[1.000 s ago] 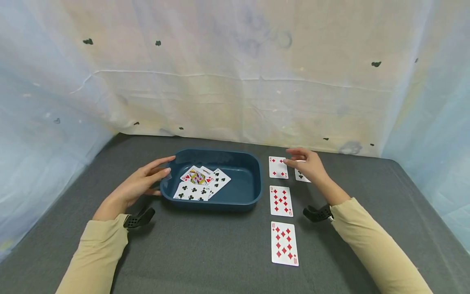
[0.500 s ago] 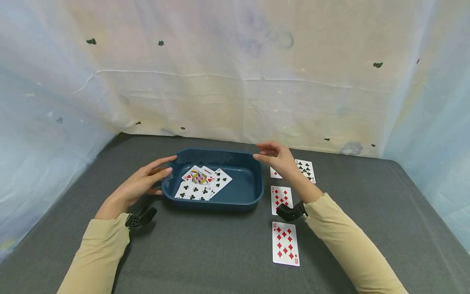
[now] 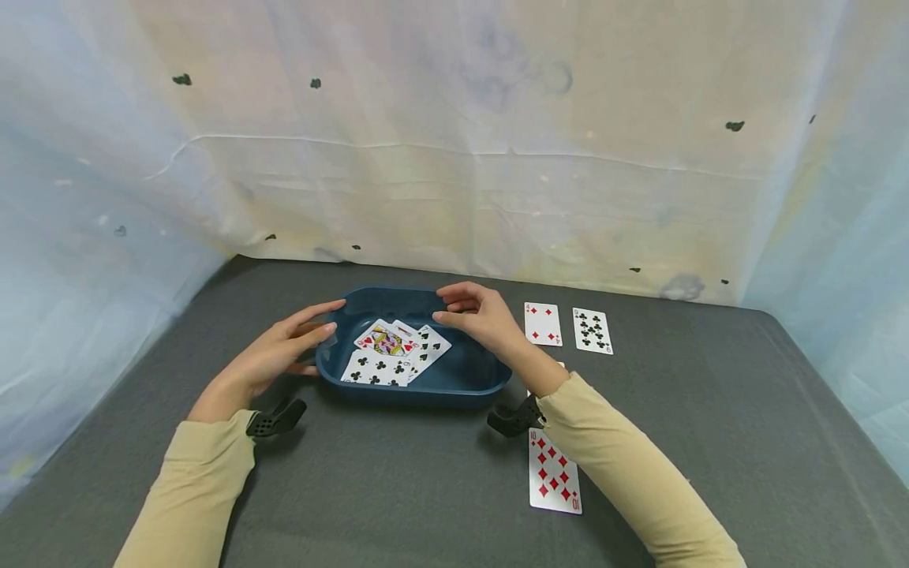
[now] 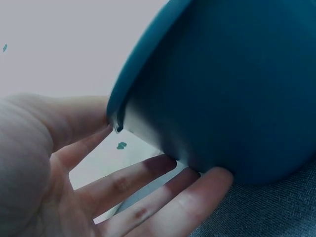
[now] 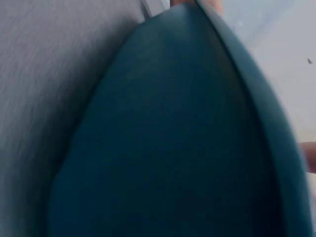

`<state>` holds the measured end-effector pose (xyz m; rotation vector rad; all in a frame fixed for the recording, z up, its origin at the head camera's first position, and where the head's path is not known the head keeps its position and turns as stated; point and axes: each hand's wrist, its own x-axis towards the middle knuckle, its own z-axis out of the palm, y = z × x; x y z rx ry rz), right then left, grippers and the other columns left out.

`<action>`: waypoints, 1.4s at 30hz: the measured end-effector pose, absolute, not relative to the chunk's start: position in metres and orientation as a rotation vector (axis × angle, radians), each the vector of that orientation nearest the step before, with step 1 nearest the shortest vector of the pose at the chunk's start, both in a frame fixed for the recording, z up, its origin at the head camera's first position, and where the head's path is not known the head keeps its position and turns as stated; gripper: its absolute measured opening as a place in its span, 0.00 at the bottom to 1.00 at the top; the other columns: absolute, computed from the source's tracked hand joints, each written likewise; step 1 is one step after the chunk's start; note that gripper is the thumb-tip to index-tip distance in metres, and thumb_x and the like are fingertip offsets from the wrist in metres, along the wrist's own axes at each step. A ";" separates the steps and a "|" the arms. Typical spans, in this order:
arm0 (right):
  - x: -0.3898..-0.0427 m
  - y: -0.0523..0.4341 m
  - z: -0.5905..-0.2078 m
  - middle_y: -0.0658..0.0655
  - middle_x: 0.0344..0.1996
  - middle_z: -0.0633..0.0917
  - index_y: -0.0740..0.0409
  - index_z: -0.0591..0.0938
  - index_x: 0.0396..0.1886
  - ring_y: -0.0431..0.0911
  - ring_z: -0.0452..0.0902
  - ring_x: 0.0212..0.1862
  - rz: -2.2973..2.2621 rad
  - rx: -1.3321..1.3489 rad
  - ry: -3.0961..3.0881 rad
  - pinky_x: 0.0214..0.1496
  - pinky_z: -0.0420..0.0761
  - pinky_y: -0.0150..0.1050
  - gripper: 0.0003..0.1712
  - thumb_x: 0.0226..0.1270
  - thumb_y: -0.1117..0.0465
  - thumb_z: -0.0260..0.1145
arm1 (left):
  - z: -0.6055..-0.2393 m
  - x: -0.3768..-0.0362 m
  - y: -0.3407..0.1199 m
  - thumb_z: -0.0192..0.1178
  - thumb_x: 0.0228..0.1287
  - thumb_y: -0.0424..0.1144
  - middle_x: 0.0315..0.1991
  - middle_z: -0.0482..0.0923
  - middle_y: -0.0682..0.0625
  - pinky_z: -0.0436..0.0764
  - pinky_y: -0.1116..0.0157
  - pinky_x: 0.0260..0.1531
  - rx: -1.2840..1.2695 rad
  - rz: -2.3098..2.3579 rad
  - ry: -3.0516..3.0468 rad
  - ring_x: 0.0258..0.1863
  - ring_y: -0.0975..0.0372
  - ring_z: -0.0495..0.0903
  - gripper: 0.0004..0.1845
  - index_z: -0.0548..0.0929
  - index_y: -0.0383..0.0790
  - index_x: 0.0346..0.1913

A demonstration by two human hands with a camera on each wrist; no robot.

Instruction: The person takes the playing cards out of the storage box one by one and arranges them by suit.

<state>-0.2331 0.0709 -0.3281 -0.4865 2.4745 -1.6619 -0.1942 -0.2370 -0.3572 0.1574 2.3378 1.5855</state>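
Grey-clothed table (image 3: 710,418), dark blue tray (image 3: 412,397) on it. Left hand (image 3: 264,359) at its left end, fingers spread wide, touching rim and outer wall. Right hand (image 3: 486,319) over the tray's right half, fingers relaxed, thumb and index apart. Cards: ten of diamonds (image 3: 552,473), four of diamonds (image 3: 543,324), club card (image 3: 592,330) right of tray; heart face card (image 3: 387,339), spade card (image 3: 430,353) overlapping inside, left half.
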 end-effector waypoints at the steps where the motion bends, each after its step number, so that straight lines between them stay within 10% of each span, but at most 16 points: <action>1: -0.232 0.067 -0.328 0.64 0.55 0.79 0.63 0.78 0.57 0.50 0.75 0.50 -1.654 -0.501 2.471 0.52 0.78 0.39 0.24 0.61 0.62 0.69 | -0.357 -0.194 -0.237 0.50 0.73 0.52 0.75 0.49 0.37 0.80 0.50 0.48 0.156 1.583 2.340 0.69 0.41 0.59 0.32 0.54 0.57 0.75; 26: -0.218 0.002 -0.350 0.57 0.42 0.84 0.59 0.82 0.49 0.42 0.77 0.41 -1.191 -0.642 2.496 0.39 0.75 0.29 0.21 0.56 0.57 0.74 | -0.358 -0.196 -0.237 0.50 0.72 0.54 0.74 0.50 0.35 0.80 0.48 0.48 0.168 1.583 2.345 0.69 0.38 0.58 0.33 0.54 0.56 0.75; 42: -0.215 -0.002 -0.355 0.56 0.40 0.81 0.56 0.80 0.53 0.46 0.73 0.45 -0.606 -0.826 2.776 0.53 0.71 0.37 0.30 0.48 0.57 0.79 | -0.359 -0.196 -0.238 0.50 0.72 0.53 0.74 0.51 0.35 0.81 0.50 0.46 0.168 1.593 2.343 0.68 0.39 0.60 0.33 0.54 0.56 0.75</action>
